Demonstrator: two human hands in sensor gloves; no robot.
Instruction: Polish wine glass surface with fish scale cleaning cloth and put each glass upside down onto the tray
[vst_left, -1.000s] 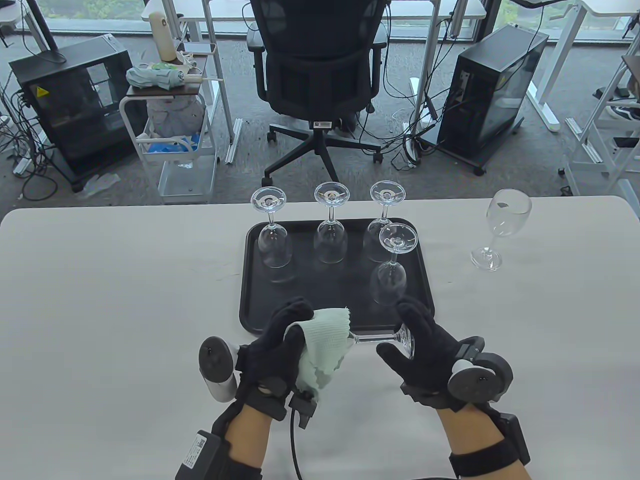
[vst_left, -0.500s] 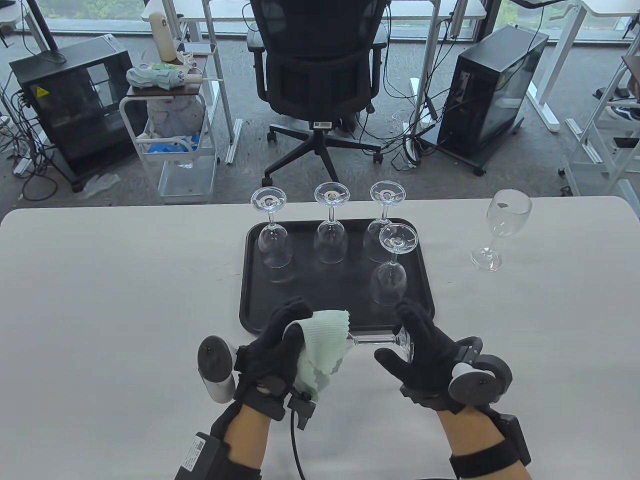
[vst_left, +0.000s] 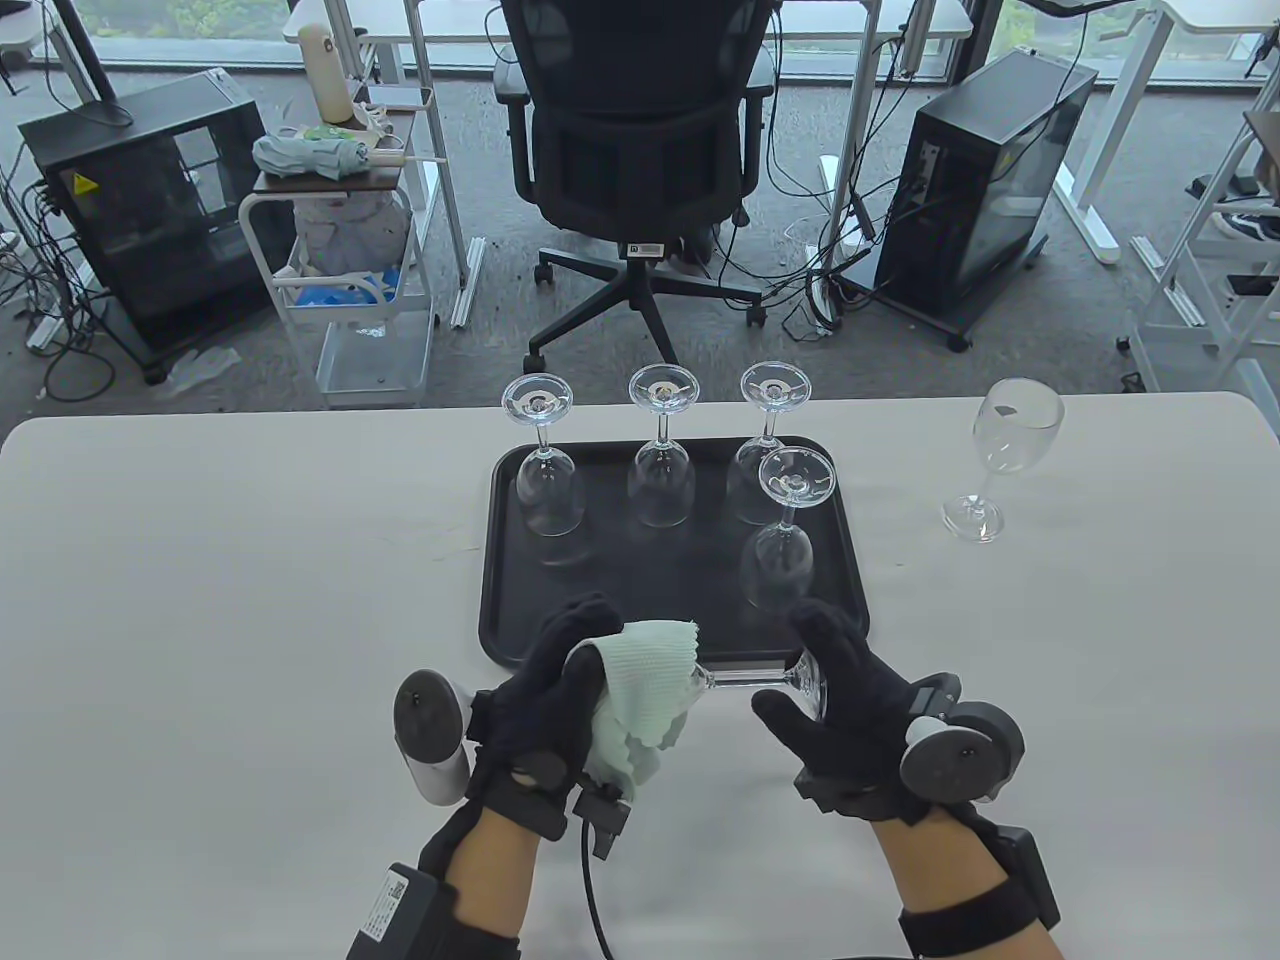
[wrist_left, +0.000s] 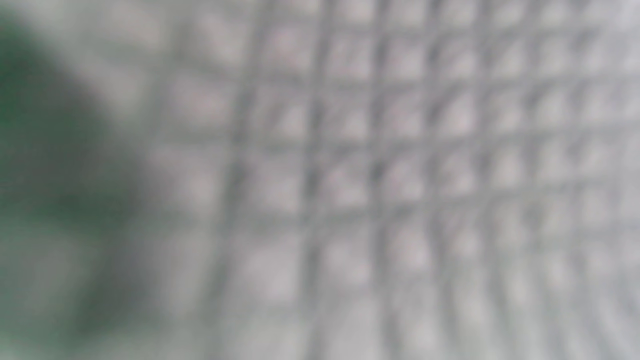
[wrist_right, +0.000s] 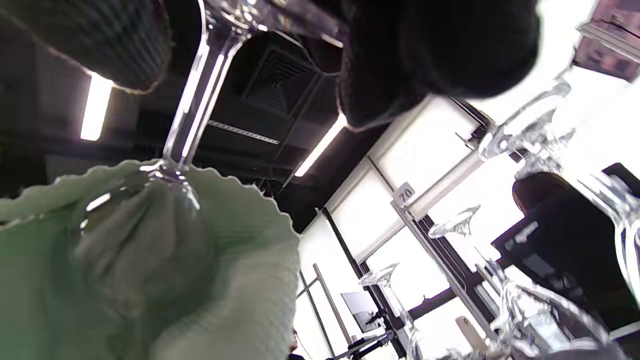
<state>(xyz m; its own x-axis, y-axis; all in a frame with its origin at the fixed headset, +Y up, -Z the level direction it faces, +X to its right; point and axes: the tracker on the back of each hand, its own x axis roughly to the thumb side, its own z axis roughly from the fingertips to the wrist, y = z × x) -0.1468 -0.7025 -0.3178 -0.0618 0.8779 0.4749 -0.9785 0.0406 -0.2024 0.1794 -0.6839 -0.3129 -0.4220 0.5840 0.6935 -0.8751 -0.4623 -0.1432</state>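
I hold a wine glass (vst_left: 745, 680) sideways above the table, in front of the black tray (vst_left: 500, 560). My left hand (vst_left: 570, 680) grips its bowl through the pale green cloth (vst_left: 645, 680), which hides the bowl. My right hand (vst_left: 825, 680) grips the glass's foot (vst_left: 812, 682). In the right wrist view the stem (wrist_right: 192, 100) runs down into the cloth (wrist_right: 150, 265). The left wrist view shows only blurred cloth weave (wrist_left: 380, 180). Several glasses stand upside down on the tray, such as one at the front right (vst_left: 780, 560).
One upright wine glass (vst_left: 1005, 450) stands on the white table (vst_left: 200, 560) to the right of the tray. Beyond the table's far edge are an office chair (vst_left: 640, 150), a cart (vst_left: 345, 260) and computer cases on the floor.
Barely anything has moved. Both hands keep their hold, and the cloth-wrapped bowl and left hand have shifted very slightly.
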